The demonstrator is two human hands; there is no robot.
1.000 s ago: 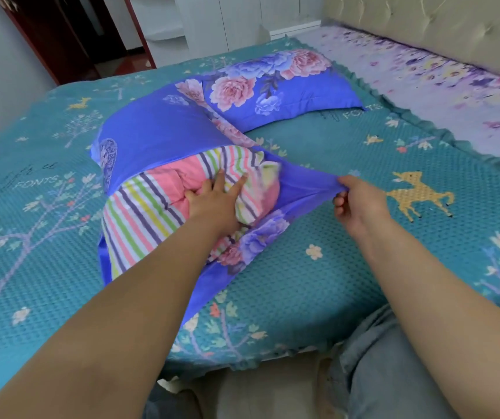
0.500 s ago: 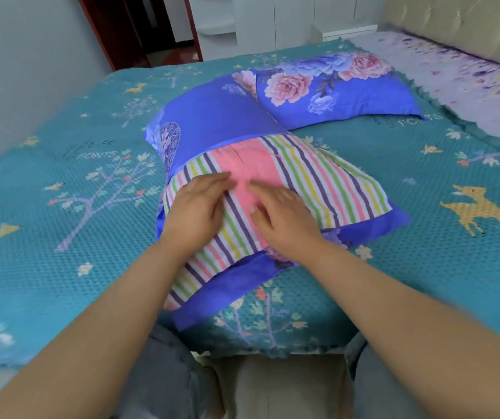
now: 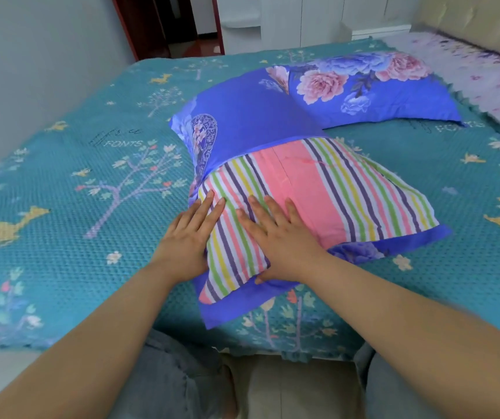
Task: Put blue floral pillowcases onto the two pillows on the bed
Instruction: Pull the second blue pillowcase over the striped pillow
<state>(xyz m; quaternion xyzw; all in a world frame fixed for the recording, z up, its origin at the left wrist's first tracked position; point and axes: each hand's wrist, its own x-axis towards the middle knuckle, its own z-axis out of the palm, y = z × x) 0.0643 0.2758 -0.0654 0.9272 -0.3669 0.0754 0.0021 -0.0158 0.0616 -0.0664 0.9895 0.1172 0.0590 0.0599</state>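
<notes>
Covered pillow behind striped pillow

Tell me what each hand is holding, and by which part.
Nothing is held. Left hand and right hand lie flat, pressing the striped pillow near its near-left corner.

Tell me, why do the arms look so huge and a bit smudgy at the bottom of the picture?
Head view: the wide lens stretches whatever sits near the edges, so both forearms balloon toward the bottom corners. Head view: the right forearm's outer edge is smeared, while the left hand, right hand and striped pillow look sharp. Head view: light is soft and even, without glare.
</notes>
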